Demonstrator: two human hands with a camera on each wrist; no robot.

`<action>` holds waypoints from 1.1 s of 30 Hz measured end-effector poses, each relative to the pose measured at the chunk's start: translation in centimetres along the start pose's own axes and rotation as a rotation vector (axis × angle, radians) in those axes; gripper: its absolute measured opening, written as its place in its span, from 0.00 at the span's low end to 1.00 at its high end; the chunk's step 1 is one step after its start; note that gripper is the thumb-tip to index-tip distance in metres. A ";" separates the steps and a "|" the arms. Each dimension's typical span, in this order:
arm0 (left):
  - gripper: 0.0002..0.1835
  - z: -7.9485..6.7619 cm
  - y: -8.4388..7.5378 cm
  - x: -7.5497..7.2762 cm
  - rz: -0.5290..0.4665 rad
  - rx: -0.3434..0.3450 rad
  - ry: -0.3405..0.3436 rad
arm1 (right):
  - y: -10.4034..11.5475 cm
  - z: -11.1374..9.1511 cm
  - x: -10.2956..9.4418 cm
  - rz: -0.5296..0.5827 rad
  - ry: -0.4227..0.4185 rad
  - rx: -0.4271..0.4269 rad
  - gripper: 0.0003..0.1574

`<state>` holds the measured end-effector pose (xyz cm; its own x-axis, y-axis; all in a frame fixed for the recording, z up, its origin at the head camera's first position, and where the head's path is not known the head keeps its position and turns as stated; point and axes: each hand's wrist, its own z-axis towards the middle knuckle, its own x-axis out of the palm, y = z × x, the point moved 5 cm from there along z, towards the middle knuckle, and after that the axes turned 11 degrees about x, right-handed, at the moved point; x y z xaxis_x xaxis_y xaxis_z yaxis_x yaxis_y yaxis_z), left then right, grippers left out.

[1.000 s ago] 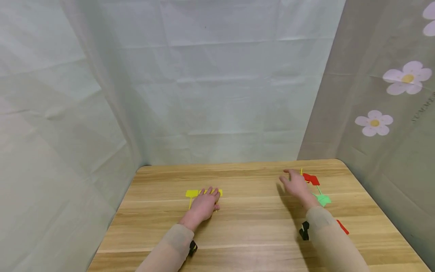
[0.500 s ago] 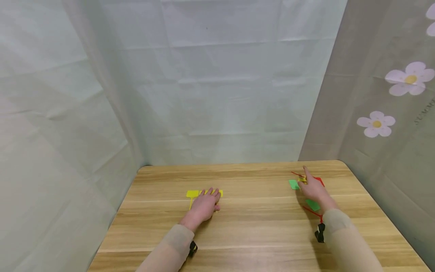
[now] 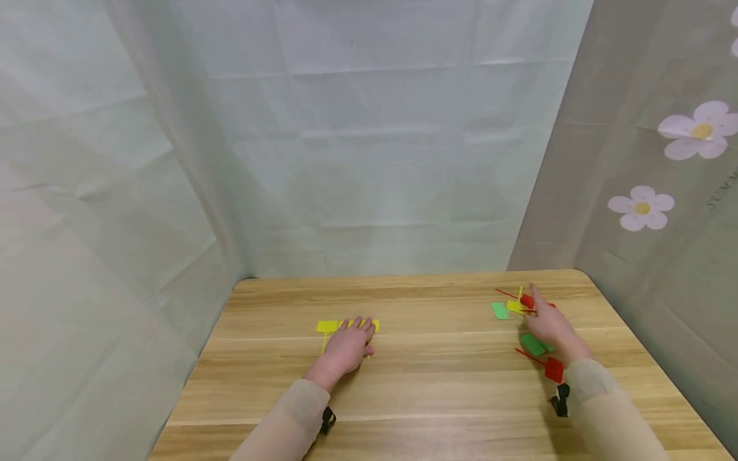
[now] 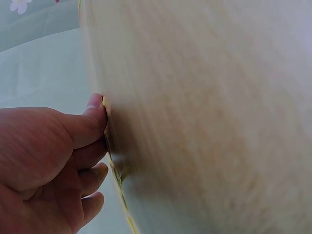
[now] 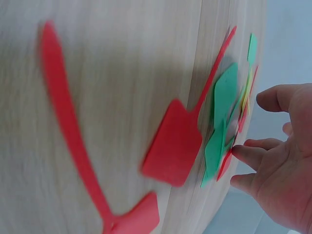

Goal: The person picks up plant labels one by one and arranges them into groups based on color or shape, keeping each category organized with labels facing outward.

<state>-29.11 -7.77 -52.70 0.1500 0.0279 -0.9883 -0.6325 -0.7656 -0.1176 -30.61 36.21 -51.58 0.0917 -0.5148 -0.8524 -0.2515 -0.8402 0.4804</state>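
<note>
A row of flat yellow tags with thin stems lies on the table, and my left hand rests over its right part, hiding some of it. In the left wrist view the thumb and fingers of this hand touch down at the thin yellow edges. My right hand reaches over a loose scatter of similar tags, index finger stretched forward. Around it lie a yellow tag, a green tag and a red tag. The right wrist view shows its fingertips right at a red tag beside green ones.
Another green tag lies left of the scatter. A red tag is close to the right wrist camera. The wooden table meets a pale cloth backdrop at its back edge, with flower-printed cloth at the right.
My right hand has moved right and slightly back over the scatter, and tags there now lie spread differently, with more red and green showing. My left hand stays in place.
</note>
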 end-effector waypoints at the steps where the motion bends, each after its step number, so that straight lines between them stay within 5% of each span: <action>1: 0.31 0.0 0.0 -0.1 0.000 -0.001 -0.002 | -0.1 0.0 -0.1 -0.005 -0.002 0.001 0.55; 10: 0.32 -0.3 0.0 -0.4 0.012 -0.003 -0.001 | -0.8 -0.5 -1.5 -0.017 0.006 0.010 0.55; 16: 0.32 -0.4 0.1 -0.3 0.021 -0.005 0.000 | -0.4 -0.2 -2.1 -0.078 -0.061 -0.023 0.44; 25: 0.32 -0.1 -0.1 -0.1 0.037 0.005 -0.001 | 1.6 0.8 -1.9 -0.381 -0.184 -0.245 0.29; 33: 0.31 -0.1 -0.2 -0.2 0.043 0.000 0.022 | 2.8 1.1 -1.1 -0.541 -0.122 -0.319 0.31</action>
<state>-28.94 -7.63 -52.50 0.1392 -0.0190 -0.9901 -0.6384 -0.7660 -0.0751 -32.51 34.58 -49.52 0.0100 0.0034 -0.9999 0.1005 -0.9949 -0.0024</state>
